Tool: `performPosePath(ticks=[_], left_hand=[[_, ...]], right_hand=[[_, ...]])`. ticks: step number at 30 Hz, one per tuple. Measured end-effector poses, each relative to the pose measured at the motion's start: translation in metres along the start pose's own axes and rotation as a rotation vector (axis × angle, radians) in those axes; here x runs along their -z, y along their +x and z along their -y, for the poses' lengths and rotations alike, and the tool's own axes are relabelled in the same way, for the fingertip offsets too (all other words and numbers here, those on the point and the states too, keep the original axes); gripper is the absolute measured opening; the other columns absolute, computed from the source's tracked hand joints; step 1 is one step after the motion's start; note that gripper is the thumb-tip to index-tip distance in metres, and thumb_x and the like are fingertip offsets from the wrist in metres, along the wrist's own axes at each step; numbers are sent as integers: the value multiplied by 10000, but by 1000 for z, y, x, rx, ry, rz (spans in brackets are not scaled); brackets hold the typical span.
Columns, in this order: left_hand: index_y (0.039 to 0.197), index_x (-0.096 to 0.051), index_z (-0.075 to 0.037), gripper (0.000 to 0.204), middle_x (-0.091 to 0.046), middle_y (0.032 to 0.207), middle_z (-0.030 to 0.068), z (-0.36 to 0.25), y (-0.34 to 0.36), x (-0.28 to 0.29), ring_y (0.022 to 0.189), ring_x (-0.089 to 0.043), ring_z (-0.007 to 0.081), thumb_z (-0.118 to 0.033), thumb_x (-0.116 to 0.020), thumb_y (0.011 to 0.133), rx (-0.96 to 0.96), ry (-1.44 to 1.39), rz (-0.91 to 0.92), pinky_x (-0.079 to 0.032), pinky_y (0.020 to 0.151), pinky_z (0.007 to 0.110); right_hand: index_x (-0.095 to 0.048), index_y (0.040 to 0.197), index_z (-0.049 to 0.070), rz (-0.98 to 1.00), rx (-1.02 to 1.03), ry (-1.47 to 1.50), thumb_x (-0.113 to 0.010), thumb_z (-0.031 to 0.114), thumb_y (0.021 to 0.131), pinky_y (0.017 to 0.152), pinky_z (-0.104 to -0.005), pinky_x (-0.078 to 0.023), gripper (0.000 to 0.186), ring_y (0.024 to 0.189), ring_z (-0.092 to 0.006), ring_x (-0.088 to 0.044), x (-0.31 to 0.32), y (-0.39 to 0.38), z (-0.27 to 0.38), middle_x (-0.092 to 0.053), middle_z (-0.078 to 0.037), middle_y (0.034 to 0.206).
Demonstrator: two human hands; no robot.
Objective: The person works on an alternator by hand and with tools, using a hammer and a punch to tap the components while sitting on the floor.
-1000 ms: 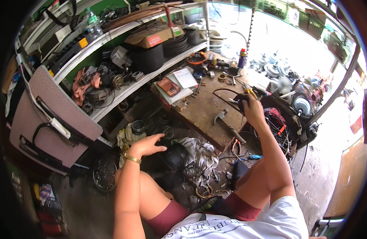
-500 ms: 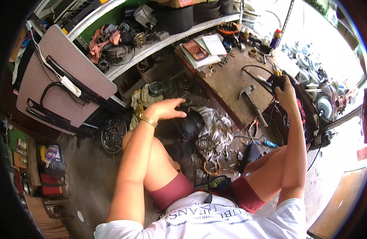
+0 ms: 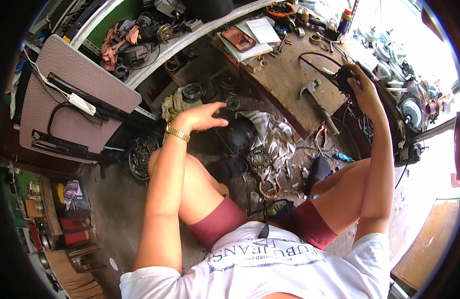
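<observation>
My left hand (image 3: 204,117), with a gold-coloured watch or bracelet (image 3: 177,131) on its wrist, hovers empty over the floor, fingers stretched out. Below and beyond it are a dark rounded casing (image 3: 238,133) and a pale, dirty cloth (image 3: 267,132). A ring-shaped metal part (image 3: 258,158) lies at the cloth's near edge. At the right end of the wooden bench, my right hand (image 3: 363,88) is closed around a dark, rounded object (image 3: 345,80) whose kind I cannot make out. Nearby on the bench lies a claw hammer (image 3: 317,102), and a black cable (image 3: 317,56) loops behind it.
Papers and a booklet (image 3: 240,40) lie on the bench's (image 3: 277,82) far left. A padded folded panel (image 3: 80,74) with a white power strip (image 3: 82,103) stands at left, near a bowl of small metal pieces (image 3: 140,157). A shelf (image 3: 190,42) holds machine parts. Plastic fan-like parts (image 3: 384,50) crowd the right.
My right hand has turned the dark object, and its rounded side now shows more. My left hand stays open above the floor. The whole view has shifted slightly.
</observation>
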State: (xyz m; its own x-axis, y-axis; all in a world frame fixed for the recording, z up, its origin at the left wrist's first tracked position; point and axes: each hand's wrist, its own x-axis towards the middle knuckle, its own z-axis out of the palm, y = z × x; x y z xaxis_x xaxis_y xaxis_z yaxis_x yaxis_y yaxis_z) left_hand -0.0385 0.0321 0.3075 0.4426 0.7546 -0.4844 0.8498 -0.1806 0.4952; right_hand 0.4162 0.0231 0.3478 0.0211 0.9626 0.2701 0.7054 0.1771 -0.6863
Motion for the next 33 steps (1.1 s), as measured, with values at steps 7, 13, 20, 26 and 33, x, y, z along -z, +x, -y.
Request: performPosePath(ticks=[7,13,20,26,33], left_hand=[[1436,-357,-78,727,-519,1325,215,5,0,-2,1232,-507,295,-406,-667,865,45,20,-10,-409,1008,349],[1441,-351,-83,729,-524,1321,201,13,-3,-6,1204,-524,282,-402,-667,867,71,38,-15,-423,983,347],[1446,-351,-99,709,-513,1328,177,22,-2,-16,1191,-519,237,-391,-662,879,134,-36,29,-441,945,327],[1426,-398,-115,644,-538,1317,135,43,-3,-13,1200,-512,203,-391,-639,896,21,-273,-88,-418,972,318],[1409,-432,-178,573,-486,1386,37,-8,-6,-6,1257,-459,177,-395,-605,907,90,-554,-458,-410,928,376]], right_hand=[[-527,1251,3,-98,9,23,-634,152,857,608,-315,-490,435,619,-170,-602,-7,4,-14,-666,-153,911],[-546,1260,15,-18,-27,-90,-634,230,875,616,-322,-497,450,620,-178,-604,-2,-4,-9,-656,-153,936],[-504,1281,87,14,-71,-93,-540,365,936,630,-360,-508,444,678,-249,-637,-4,-13,-16,-636,-193,1029],[-529,1234,90,100,-199,-3,-578,325,906,661,-396,-485,407,649,-241,-606,-5,-17,3,-602,-157,725],[-606,1146,44,138,147,-113,-618,306,874,746,-413,-471,378,809,-329,-638,0,-18,-25,-665,-193,874]])
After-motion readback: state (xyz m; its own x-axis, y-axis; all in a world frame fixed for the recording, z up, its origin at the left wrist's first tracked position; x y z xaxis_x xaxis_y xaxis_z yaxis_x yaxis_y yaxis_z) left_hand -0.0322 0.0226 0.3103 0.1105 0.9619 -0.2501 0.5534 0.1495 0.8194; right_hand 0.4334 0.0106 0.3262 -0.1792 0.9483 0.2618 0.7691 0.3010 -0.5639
